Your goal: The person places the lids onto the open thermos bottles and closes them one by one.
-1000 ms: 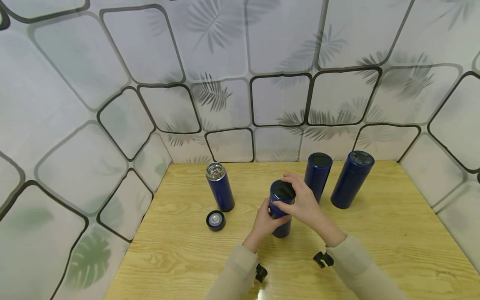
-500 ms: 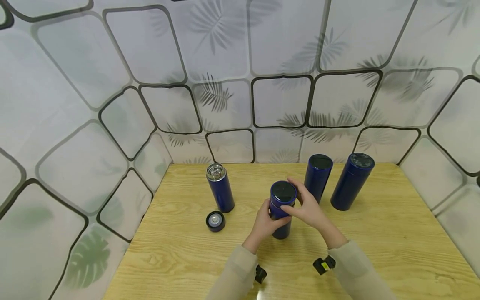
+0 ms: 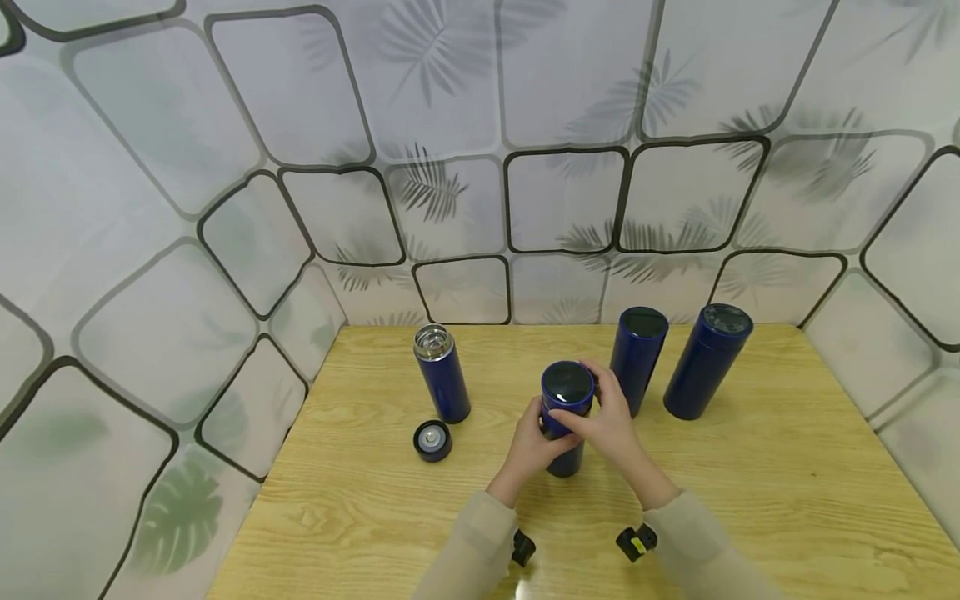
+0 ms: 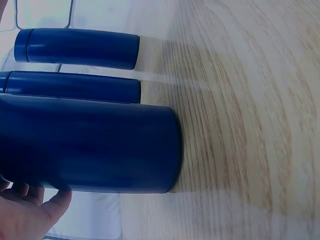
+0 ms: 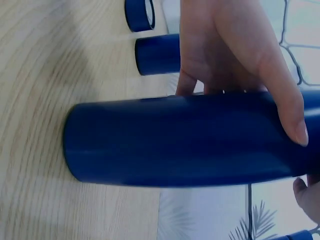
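Note:
A dark blue thermos bottle with a glossy black lid top stands upright on the table in the head view. My left hand holds its body from the left, the thumb across the front. The right hand grips the lid's rim from the right, thumb in front and fingers behind. The wrist views show the bottle's base on the wood; in the right wrist view the left hand wraps the body. To the left stands an uncapped bottle with a steel mouth, its cap lying underside up before it.
Two capped blue bottles stand at the back right, a nearer one and a farther one. The wooden table meets a patterned sheet wall behind and at both sides.
My right fingers slid from over the lid's top round to its right side, then the thumb shifted left across its front. The left hand and the bottles have stayed put.

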Motion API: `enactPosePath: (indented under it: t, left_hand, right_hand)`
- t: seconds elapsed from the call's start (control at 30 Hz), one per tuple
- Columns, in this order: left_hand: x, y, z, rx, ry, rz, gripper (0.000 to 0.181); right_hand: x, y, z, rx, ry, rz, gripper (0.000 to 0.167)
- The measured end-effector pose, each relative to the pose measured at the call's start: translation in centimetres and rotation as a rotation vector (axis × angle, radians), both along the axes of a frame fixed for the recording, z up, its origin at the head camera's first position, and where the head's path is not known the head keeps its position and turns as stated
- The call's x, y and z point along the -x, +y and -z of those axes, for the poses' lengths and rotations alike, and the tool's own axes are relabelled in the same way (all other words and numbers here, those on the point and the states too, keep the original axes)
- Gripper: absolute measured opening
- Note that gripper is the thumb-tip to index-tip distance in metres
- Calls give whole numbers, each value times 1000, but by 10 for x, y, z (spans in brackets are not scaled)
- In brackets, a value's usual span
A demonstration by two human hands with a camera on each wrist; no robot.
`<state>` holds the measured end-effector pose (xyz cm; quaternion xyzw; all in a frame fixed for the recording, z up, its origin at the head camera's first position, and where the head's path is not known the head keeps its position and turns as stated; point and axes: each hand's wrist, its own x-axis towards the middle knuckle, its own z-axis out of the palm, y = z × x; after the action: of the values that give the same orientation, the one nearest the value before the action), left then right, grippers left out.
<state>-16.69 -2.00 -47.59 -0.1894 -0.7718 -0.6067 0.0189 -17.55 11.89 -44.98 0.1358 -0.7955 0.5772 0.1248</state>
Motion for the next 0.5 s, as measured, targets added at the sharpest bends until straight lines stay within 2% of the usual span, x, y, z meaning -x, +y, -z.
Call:
enactPosePath:
  t: [0.13,0.2,0.4,0.5]
  left_hand:
    - [0,1,1,-1,15,-3,56]
    - [1,1,4,-8,22,-2,57]
    - [13,2,27,-20,-11,1,60]
    - [15,2,33,-28,-17,7,61]
  right_hand:
    - [-2,-1,-2,-10,15,3,80]
    - [0,2,-3,4,23,-51,81]
    - [12,17,-8,11,60,-311,78]
    - [14,21,-10,-3,37,-352,75]
